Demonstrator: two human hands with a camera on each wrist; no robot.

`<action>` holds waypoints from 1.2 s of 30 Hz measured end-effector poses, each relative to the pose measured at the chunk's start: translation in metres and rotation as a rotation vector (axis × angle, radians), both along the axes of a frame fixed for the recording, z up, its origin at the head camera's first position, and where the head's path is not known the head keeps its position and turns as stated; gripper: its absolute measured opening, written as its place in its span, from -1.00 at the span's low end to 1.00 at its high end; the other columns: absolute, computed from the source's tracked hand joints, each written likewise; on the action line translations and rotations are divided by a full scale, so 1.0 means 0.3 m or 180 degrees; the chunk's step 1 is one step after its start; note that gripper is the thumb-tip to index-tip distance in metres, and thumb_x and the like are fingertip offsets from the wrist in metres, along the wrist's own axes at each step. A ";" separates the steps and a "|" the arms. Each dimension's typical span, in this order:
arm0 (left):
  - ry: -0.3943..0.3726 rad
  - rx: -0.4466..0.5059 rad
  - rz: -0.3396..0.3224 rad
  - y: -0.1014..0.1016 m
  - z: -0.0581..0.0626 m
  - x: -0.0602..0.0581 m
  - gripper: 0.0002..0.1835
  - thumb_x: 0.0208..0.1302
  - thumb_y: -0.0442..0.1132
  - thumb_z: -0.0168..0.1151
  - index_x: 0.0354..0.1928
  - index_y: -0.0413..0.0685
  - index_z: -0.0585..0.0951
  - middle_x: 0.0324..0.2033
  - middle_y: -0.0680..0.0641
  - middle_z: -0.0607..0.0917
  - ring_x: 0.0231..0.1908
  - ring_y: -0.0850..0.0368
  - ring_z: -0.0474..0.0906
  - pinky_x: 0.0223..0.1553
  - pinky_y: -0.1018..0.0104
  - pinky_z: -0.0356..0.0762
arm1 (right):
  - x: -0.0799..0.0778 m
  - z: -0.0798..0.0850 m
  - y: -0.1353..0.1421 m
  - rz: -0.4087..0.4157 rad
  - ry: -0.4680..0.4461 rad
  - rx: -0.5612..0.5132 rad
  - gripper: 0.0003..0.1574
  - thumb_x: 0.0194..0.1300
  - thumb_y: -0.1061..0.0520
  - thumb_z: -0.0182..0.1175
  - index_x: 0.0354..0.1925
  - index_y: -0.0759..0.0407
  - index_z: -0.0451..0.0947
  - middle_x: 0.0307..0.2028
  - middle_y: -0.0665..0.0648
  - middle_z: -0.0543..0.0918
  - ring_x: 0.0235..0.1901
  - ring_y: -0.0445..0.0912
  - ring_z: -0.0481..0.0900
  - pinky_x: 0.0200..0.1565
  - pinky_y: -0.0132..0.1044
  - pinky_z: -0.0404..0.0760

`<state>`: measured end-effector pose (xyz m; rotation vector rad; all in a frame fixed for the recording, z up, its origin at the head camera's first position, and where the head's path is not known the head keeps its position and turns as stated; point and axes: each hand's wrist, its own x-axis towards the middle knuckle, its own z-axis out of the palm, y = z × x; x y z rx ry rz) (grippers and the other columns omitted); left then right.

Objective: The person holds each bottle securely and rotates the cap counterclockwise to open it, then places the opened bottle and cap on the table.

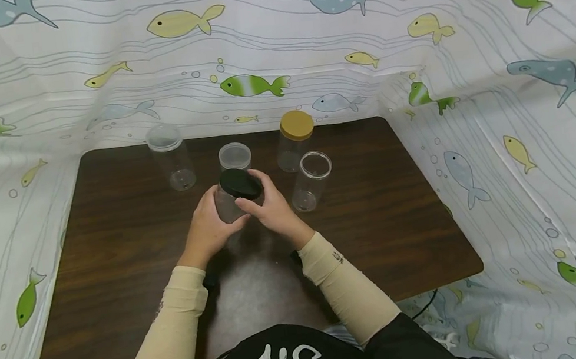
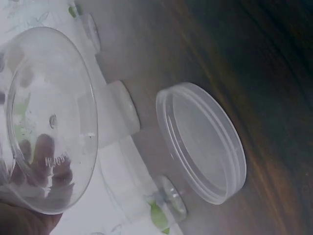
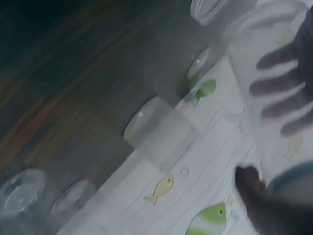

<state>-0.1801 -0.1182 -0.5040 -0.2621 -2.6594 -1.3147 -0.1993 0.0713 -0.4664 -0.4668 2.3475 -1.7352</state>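
Note:
Both hands hold a clear jar (image 1: 227, 207) with a black lid (image 1: 239, 183), raised over the middle of the table and tilted. My left hand (image 1: 207, 230) grips the clear body from the left, its thumb across the front. On the other side, my right hand (image 1: 276, 207) has its thumb at the lid's front edge and its fingers round the far right. The round base of the jar (image 2: 54, 122) fills the left of the left wrist view, with fingers seen through it. Close by lies a shallow clear round lid (image 2: 210, 147) on the table.
Behind the hands stands a container with a whitish lid (image 1: 234, 155). A tall jar with a pale lid (image 1: 163, 139) is at back left, a yellow-lidded jar (image 1: 296, 126) at back right. Right of the hands stands a clear jar (image 1: 314, 179). Fish-print cloth surrounds the dark wooden table (image 1: 395, 232).

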 end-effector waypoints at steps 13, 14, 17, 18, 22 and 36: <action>-0.0395 0.0312 -0.0459 -0.012 0.015 -0.002 -0.01 0.12 0.07 0.52 0.47 -0.20 0.24 0.19 -0.32 0.58 0.08 -0.23 0.57 0.09 -0.16 0.50 | -0.004 -0.014 -0.038 -0.0217 -0.0296 -0.0893 -0.26 0.35 0.00 0.34 0.41 0.07 0.36 0.22 0.16 0.49 0.10 -0.03 0.54 0.07 -0.25 0.58; -0.0490 0.0429 -0.0579 -0.018 0.015 -0.004 -0.04 0.15 0.04 0.50 0.48 -0.18 0.24 0.19 -0.31 0.58 0.09 -0.21 0.58 0.09 -0.14 0.50 | -0.008 -0.014 -0.032 -0.0119 -0.0287 -0.0949 -0.27 0.36 0.03 0.32 0.40 0.13 0.36 0.22 0.18 0.48 0.10 -0.03 0.54 0.06 -0.26 0.57; -0.0777 0.0783 -0.0894 -0.032 0.014 -0.008 -0.14 0.24 -0.06 0.43 0.49 -0.13 0.24 0.17 -0.28 0.57 0.06 -0.17 0.58 0.08 -0.09 0.50 | -0.022 -0.017 -0.013 0.0160 -0.0293 -0.1091 -0.31 0.37 0.13 0.26 0.38 0.25 0.33 0.23 0.20 0.46 0.10 -0.04 0.50 0.07 -0.27 0.53; -0.0848 0.0871 -0.0975 -0.035 0.012 -0.009 -0.16 0.27 -0.09 0.41 0.49 -0.13 0.23 0.19 -0.27 0.56 0.07 -0.16 0.57 0.10 -0.07 0.49 | -0.025 -0.018 -0.007 0.0217 -0.0301 -0.1102 -0.31 0.37 0.15 0.26 0.38 0.27 0.33 0.22 0.20 0.45 0.09 -0.05 0.49 0.06 -0.28 0.52; -0.1010 0.1044 -0.1100 -0.040 0.001 -0.012 -0.14 0.32 -0.14 0.37 0.52 -0.16 0.15 0.21 -0.30 0.51 0.06 -0.17 0.55 0.10 -0.06 0.50 | -0.028 -0.023 0.004 0.0290 -0.0335 -0.1063 -0.33 0.38 0.17 0.25 0.39 0.25 0.34 0.24 0.18 0.43 0.10 -0.07 0.48 0.05 -0.28 0.52; -0.0573 0.0079 -0.0677 -0.008 -0.022 0.001 0.38 -0.04 0.20 0.54 0.61 -0.11 -0.17 0.50 -0.36 0.15 0.45 -0.34 0.15 0.34 -0.29 0.20 | -0.006 -0.030 -0.049 -0.0782 -0.0059 -0.0972 -0.24 0.33 0.05 0.38 0.39 0.09 0.33 0.29 0.16 0.44 0.15 0.00 0.52 0.10 -0.22 0.58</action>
